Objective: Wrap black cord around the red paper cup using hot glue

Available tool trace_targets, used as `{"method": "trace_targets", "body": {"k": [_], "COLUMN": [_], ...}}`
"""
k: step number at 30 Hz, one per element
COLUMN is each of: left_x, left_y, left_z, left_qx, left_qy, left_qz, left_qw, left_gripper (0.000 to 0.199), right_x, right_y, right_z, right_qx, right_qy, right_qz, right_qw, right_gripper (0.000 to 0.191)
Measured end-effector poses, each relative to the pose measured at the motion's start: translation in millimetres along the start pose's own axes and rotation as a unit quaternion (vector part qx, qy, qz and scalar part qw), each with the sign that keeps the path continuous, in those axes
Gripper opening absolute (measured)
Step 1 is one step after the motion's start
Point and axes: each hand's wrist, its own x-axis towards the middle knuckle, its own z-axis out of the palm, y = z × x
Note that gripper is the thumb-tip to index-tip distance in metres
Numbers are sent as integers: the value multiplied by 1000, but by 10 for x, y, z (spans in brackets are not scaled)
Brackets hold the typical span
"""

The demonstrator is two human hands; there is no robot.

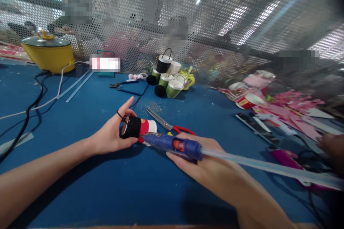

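Observation:
My left hand (113,134) grips a small paper cup (148,126) lying on its side, with its white rim toward the right. Black cord or yarn (133,127) is wrapped round the cup's base end, and red print shows beside it. In my right hand (204,161) is a blue hot glue gun (163,141) with a long clear glue stick (255,164) running out of its back. The gun's nozzle is at the cup, near the edge of the black wrap; whether it touches cannot be made out. Red-handled scissors (166,123) lie open just behind.
Several small cups (174,88) with green or black wraps stand at the back, beside blue-handled pliers (126,87). A yellow pot (51,55) and cables are at left. Pink paper pieces (290,111), a magenta tool (287,161) and another person's hand (331,150) are at right.

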Motion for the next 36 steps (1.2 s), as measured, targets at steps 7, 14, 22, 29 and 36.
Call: {"method": "trace_targets", "body": {"k": [7, 14, 22, 29, 36], "left_x": [5, -9, -28, -44, -51], "left_y": [-11, 7, 51, 97, 74], "left_z": [-1, -2, -5, -7, -14], "left_qx": [7, -2, 7, 24, 59], "left_qy": [-3, -2, -18, -29, -26], "left_qz": [1, -6, 21, 44, 57], "left_qw": [1000, 1000, 1000, 998, 996], "left_gripper": [97, 98, 95, 94, 92], "right_x": [-7, -24, 62, 100, 86], "right_y": [8, 25, -15, 40, 31], "right_z": [8, 11, -85, -69, -85], "right_qx": [-8, 4, -3, -39, -15], "right_qy": [3, 1, -17, 1, -23], "right_qz": [-7, -7, 29, 14, 20], "right_qw": [1000, 1000, 999, 999, 999], "right_gripper": [12, 14, 17, 17, 14]}}
